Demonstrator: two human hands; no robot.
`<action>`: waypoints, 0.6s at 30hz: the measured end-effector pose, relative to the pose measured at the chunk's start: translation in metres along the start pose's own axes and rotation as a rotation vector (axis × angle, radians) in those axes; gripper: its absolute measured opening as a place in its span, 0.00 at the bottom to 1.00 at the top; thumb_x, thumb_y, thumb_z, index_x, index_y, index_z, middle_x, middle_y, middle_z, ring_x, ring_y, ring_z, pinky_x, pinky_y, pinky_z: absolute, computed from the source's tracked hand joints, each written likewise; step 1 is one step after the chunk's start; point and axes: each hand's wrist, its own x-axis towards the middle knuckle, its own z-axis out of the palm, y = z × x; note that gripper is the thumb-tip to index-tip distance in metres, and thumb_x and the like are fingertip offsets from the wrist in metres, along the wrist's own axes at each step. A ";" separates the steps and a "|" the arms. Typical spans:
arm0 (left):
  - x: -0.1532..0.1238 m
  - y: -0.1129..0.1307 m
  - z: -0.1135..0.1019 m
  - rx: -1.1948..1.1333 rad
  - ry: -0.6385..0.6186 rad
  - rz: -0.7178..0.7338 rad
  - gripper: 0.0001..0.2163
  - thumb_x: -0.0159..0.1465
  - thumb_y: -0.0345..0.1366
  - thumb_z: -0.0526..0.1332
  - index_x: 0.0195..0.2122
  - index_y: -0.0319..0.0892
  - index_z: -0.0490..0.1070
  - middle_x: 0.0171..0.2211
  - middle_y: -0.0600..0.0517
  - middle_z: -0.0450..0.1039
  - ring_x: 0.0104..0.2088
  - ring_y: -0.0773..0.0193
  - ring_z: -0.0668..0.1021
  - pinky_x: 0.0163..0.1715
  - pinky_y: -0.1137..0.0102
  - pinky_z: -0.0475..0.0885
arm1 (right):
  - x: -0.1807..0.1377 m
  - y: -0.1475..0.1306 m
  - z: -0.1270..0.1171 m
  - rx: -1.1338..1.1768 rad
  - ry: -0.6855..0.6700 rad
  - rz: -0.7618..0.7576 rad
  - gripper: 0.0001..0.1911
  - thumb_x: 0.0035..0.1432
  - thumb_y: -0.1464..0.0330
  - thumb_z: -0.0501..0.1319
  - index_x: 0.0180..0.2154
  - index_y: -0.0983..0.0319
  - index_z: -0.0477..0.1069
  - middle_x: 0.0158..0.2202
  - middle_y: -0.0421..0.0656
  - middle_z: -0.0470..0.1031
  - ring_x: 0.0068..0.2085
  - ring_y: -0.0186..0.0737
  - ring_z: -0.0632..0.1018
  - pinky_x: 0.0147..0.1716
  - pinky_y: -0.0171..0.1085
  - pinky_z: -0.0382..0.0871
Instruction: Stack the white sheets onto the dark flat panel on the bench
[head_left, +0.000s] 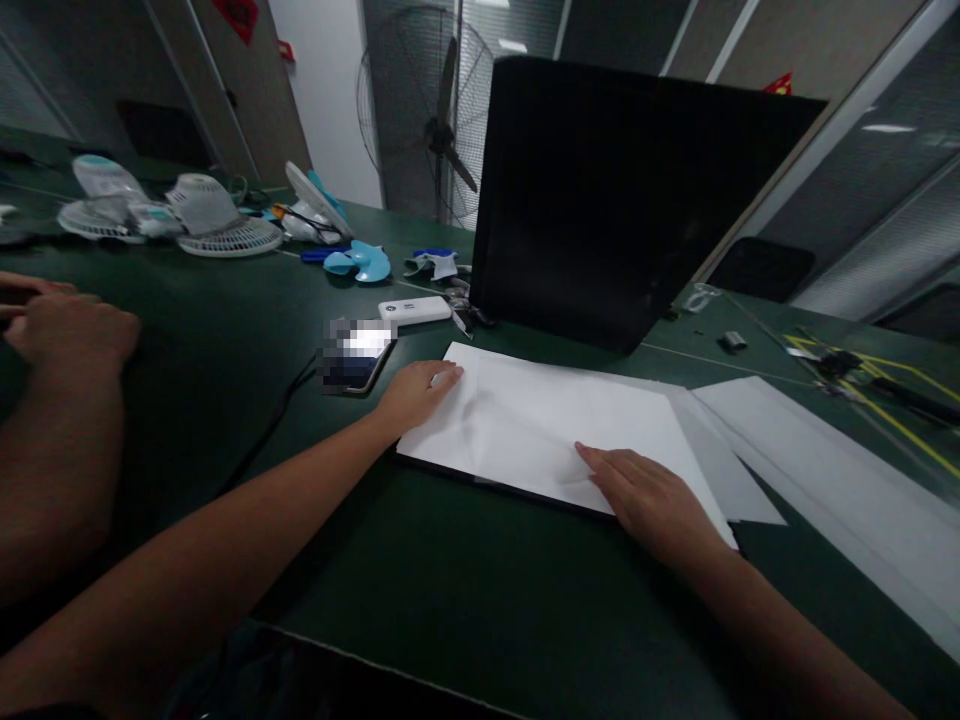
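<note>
A white sheet of paper (525, 420) lies in front of me on a flat dark object whose black edge shows along the near side. My left hand (420, 395) rests on the sheet's left edge, fingers stretched over it and holding nothing. On the right part of the sheet my right hand (645, 490) lies flat, fingertips pointing left. Behind the sheet stands a large black panel (637, 200), tilted back. More white paper (825, 470) spreads out to the right, partly under the sheet.
Left of the sheet are a phone (364, 365) with a cable and a white power bank (415, 311). Blue fan blades (360, 262) and white fan parts (225, 225) lie farther back. Another person's hand (75, 325) rests at the left. Yellow cords (892, 395) lie at the right.
</note>
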 end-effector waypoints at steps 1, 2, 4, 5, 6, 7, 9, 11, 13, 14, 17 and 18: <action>0.000 -0.001 0.001 0.017 -0.004 0.006 0.29 0.73 0.59 0.49 0.57 0.43 0.79 0.60 0.45 0.79 0.61 0.48 0.78 0.64 0.55 0.69 | 0.002 -0.006 -0.001 0.029 0.004 -0.019 0.26 0.73 0.68 0.52 0.69 0.58 0.67 0.59 0.51 0.79 0.56 0.51 0.81 0.54 0.54 0.79; 0.001 -0.003 0.003 0.037 -0.009 0.010 0.30 0.71 0.60 0.52 0.58 0.43 0.78 0.62 0.45 0.77 0.63 0.48 0.77 0.66 0.55 0.67 | 0.003 -0.010 -0.001 0.060 0.006 -0.034 0.25 0.73 0.65 0.54 0.68 0.57 0.67 0.60 0.50 0.78 0.57 0.51 0.80 0.56 0.54 0.78; 0.001 -0.005 0.006 0.082 -0.027 0.023 0.32 0.68 0.62 0.57 0.61 0.43 0.76 0.64 0.44 0.75 0.64 0.47 0.75 0.68 0.54 0.65 | 0.003 -0.013 -0.003 0.125 -0.001 -0.071 0.28 0.73 0.61 0.56 0.70 0.56 0.64 0.64 0.49 0.75 0.59 0.50 0.79 0.57 0.54 0.77; 0.001 -0.007 0.007 0.106 -0.031 0.033 0.34 0.66 0.64 0.59 0.61 0.43 0.76 0.64 0.43 0.74 0.65 0.46 0.74 0.68 0.53 0.65 | 0.002 -0.011 -0.003 0.162 -0.010 -0.091 0.29 0.73 0.60 0.56 0.72 0.54 0.62 0.66 0.48 0.73 0.61 0.49 0.78 0.58 0.54 0.77; 0.002 -0.008 0.008 0.129 -0.034 0.043 0.35 0.64 0.64 0.60 0.62 0.43 0.75 0.65 0.43 0.73 0.65 0.45 0.73 0.68 0.52 0.64 | 0.000 -0.008 -0.003 0.198 -0.018 -0.109 0.30 0.73 0.60 0.56 0.73 0.53 0.60 0.67 0.47 0.71 0.62 0.49 0.77 0.59 0.54 0.76; 0.002 -0.009 0.009 0.148 -0.037 0.050 0.36 0.63 0.65 0.62 0.62 0.43 0.75 0.65 0.42 0.72 0.66 0.45 0.73 0.68 0.51 0.64 | -0.001 -0.001 -0.003 0.227 -0.016 -0.114 0.30 0.73 0.61 0.56 0.73 0.52 0.59 0.68 0.46 0.70 0.63 0.48 0.76 0.60 0.53 0.75; 0.002 -0.010 0.011 0.177 -0.053 0.062 0.35 0.62 0.64 0.63 0.63 0.45 0.75 0.67 0.43 0.70 0.66 0.44 0.72 0.68 0.50 0.64 | -0.006 0.022 -0.002 0.241 0.033 -0.049 0.29 0.73 0.61 0.55 0.72 0.52 0.62 0.68 0.46 0.71 0.64 0.49 0.75 0.62 0.54 0.73; 0.002 -0.011 0.011 0.193 -0.073 0.067 0.32 0.63 0.61 0.64 0.63 0.47 0.75 0.68 0.44 0.68 0.66 0.43 0.71 0.69 0.50 0.64 | -0.016 0.056 -0.001 0.178 0.125 0.147 0.27 0.73 0.59 0.55 0.69 0.55 0.66 0.66 0.48 0.72 0.65 0.52 0.74 0.64 0.57 0.69; 0.003 -0.012 0.011 0.204 -0.086 0.075 0.28 0.65 0.55 0.63 0.62 0.48 0.75 0.68 0.44 0.68 0.66 0.44 0.71 0.69 0.50 0.64 | -0.033 0.100 0.001 0.059 0.207 0.447 0.30 0.72 0.54 0.53 0.69 0.59 0.67 0.66 0.52 0.72 0.65 0.54 0.72 0.66 0.56 0.66; 0.003 -0.012 0.011 0.207 -0.091 0.081 0.25 0.66 0.50 0.62 0.62 0.48 0.75 0.67 0.44 0.68 0.66 0.45 0.72 0.69 0.50 0.64 | -0.045 0.122 0.003 -0.002 0.221 0.583 0.32 0.73 0.53 0.51 0.70 0.61 0.66 0.67 0.54 0.70 0.66 0.55 0.71 0.67 0.55 0.64; 0.005 -0.013 0.010 0.206 -0.110 0.101 0.23 0.66 0.38 0.59 0.63 0.47 0.76 0.68 0.45 0.68 0.66 0.48 0.72 0.70 0.51 0.63 | -0.082 0.182 0.013 -0.103 0.182 0.916 0.41 0.71 0.47 0.47 0.73 0.69 0.58 0.71 0.61 0.63 0.72 0.57 0.62 0.70 0.53 0.56; 0.005 -0.013 0.010 0.207 -0.116 0.104 0.24 0.66 0.36 0.57 0.63 0.48 0.76 0.68 0.47 0.68 0.67 0.48 0.72 0.70 0.51 0.63 | -0.093 0.197 0.018 -0.108 0.113 1.017 0.46 0.69 0.44 0.47 0.73 0.72 0.56 0.72 0.65 0.60 0.73 0.61 0.60 0.70 0.57 0.55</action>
